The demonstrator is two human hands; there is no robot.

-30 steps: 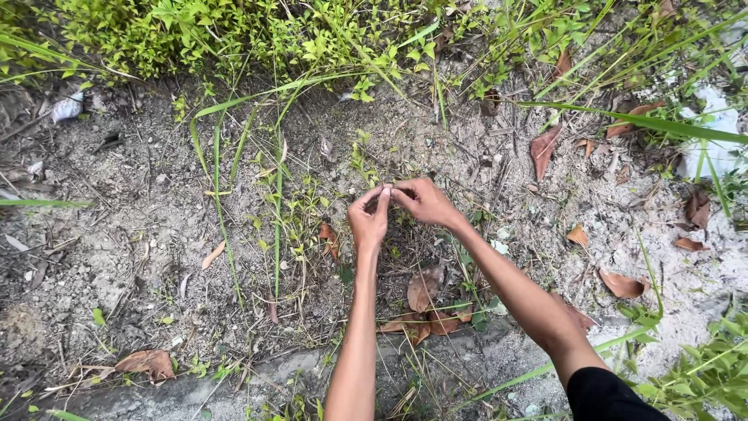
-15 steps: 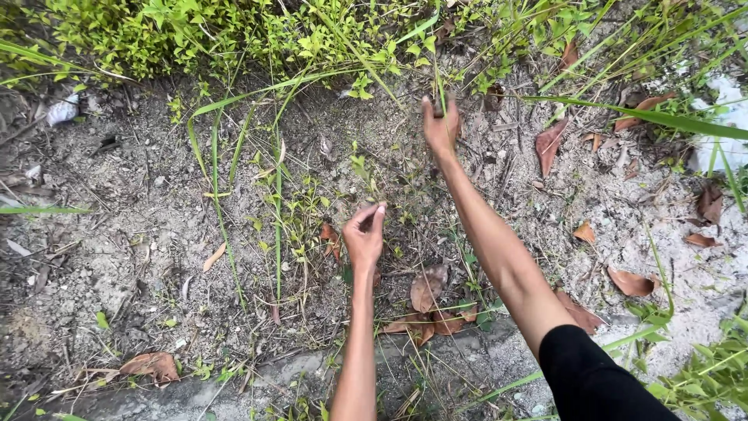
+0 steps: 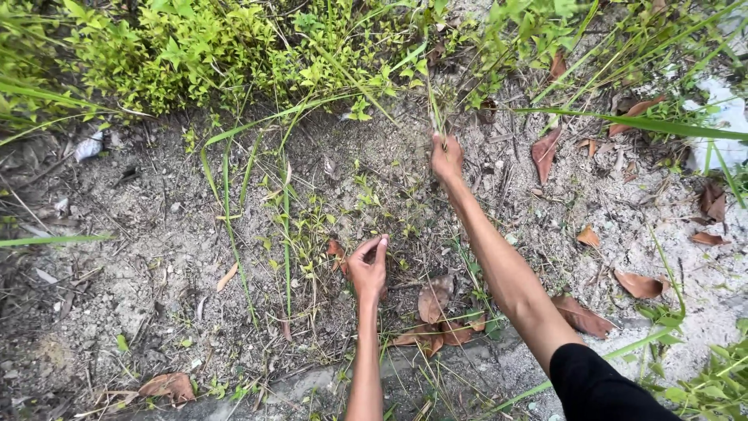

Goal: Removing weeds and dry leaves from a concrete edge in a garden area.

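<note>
Fingers [image 3: 441,145] of the right hand [image 3: 447,158] are clamped around the base of a tall green grass stem [image 3: 432,105], which rises from the sandy ground [image 3: 156,234] toward the top of the view, just in front of a bank of low leafy shrubs [image 3: 195,47]. The right arm stretches far forward, a black sleeve [image 3: 596,386] showing at the lower right corner. Nearer the body, the left hand [image 3: 368,267] hovers low over the soil with thumb and forefinger pinched together; whether anything is caught between them cannot be told. Small green weeds [image 3: 312,226] sprout just to the left of that hand, and a small brown leaf [image 3: 336,251] lies beside it. Dry brown leaves [image 3: 436,312] are heaped between the two forearms, close to a grey concrete edge [image 3: 312,374] running along the bottom of the view. More fallen leaves [image 3: 639,284] scatter across the pale sand to the right, where a long grass blade [image 3: 647,121] cuts across the scene. A crumpled scrap of white litter [image 3: 89,146] sits at the far left, well apart from both hands.
</note>
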